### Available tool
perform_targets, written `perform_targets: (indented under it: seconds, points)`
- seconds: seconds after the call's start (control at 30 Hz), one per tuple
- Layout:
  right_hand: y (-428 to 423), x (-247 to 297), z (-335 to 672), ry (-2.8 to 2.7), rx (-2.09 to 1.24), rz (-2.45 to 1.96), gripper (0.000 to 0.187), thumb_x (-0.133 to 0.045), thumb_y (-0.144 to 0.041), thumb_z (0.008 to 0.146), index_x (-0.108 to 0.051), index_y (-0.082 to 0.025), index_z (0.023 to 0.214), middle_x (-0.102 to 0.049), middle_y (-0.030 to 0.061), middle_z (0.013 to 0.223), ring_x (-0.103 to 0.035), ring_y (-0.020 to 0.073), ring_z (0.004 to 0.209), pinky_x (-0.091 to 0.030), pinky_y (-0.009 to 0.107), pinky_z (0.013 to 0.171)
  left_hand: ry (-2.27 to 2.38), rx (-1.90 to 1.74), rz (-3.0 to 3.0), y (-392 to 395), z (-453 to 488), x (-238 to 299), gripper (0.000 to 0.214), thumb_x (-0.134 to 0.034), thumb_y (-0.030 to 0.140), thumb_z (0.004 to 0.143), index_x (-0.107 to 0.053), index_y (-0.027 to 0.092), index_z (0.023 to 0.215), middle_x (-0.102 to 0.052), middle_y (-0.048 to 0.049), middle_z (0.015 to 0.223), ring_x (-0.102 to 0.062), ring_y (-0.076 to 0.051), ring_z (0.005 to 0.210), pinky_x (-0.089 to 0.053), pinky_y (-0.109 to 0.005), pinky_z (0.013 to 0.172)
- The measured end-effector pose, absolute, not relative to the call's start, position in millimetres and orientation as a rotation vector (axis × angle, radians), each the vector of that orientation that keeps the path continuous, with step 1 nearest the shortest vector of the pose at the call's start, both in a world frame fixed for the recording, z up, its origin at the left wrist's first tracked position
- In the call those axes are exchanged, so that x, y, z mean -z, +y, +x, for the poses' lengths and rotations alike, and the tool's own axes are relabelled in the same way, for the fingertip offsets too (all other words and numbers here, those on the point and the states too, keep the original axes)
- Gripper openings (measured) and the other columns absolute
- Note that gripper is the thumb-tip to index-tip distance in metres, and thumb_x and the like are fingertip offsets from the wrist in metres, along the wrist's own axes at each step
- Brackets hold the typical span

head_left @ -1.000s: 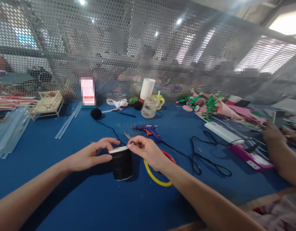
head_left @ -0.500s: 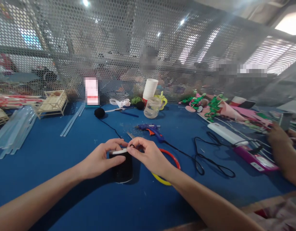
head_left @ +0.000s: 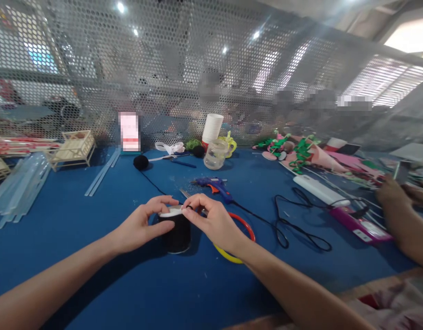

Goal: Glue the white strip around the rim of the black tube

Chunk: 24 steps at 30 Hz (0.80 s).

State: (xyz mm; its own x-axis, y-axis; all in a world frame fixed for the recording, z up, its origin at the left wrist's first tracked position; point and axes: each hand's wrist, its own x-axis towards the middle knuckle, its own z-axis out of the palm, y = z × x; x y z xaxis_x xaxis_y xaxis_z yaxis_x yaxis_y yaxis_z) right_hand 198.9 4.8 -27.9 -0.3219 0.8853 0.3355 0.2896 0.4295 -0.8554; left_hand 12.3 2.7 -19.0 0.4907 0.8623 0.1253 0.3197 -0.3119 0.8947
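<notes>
A cup wrapped in black yarn [head_left: 177,236], with a white rim, stands on the blue table in front of me. My left hand [head_left: 147,224] is closed round its left side, thumb on the black wrap and fingers at the rim. At the rim's right side my right hand [head_left: 209,220] pinches a bit of black yarn [head_left: 189,207]. A black yarn ball [head_left: 141,162] lies farther back, its strand running toward the cup. Behind my right hand shows a pointed metal blade [head_left: 185,193]; its other end is hidden.
Beyond my hands lies a blue glue gun [head_left: 214,185], its black cord trailing right. A red and yellow loop [head_left: 247,224] lies partly under my right forearm. Clear plastic cup [head_left: 214,155], glue sticks [head_left: 22,188] and power strip [head_left: 361,224] stand around. Another person's arm [head_left: 400,220] is at right.
The cup has turned slightly in my left hand, and more of its white rim shows. My left thumb has slid a little to the left. My right hand keeps its pinch.
</notes>
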Motion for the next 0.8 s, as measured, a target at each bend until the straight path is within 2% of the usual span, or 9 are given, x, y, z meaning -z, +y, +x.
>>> perform_targets:
  seconds: [0.23,0.47,0.8]
  points:
    - [-1,24,196,-1.865,-0.822,-1.001,0.013,-0.051,-0.021,0.079,-0.046,-0.020,0.068,-0.058,0.0025,0.082,-0.054,0.0155,0.082,-0.041,0.031,0.075,1.047,-0.745,1.921,-5,17,10,0.011,-0.052,0.028,0.074,-0.049,0.017,0.071,-0.053,-0.0105,0.115,-0.041,-0.026,0.115,-0.032,-0.040,0.095]
    - [-5,22,193,-1.903,-0.750,-0.976,0.012,-0.051,-0.018,0.078,-0.045,-0.021,0.068,-0.056,0.0023,0.082,-0.054,0.0152,0.080,-0.042,0.031,0.075,1.057,-0.749,1.874,-7,19,9,0.013,-0.049,0.026,0.074,-0.048,0.017,0.065,-0.055,-0.0115,0.111,-0.042,-0.026,0.114,-0.031,-0.043,0.095]
    - [-6,18,195,-1.921,-0.742,-0.978,0.015,-0.051,-0.016,0.076,-0.043,-0.021,0.064,-0.058,0.0032,0.082,-0.054,0.0155,0.080,-0.042,0.031,0.073,1.067,-0.757,1.941,-8,20,8,0.015,-0.047,0.025,0.075,-0.045,0.017,0.062,-0.055,-0.0123,0.109,-0.043,-0.026,0.112,-0.033,-0.041,0.092]
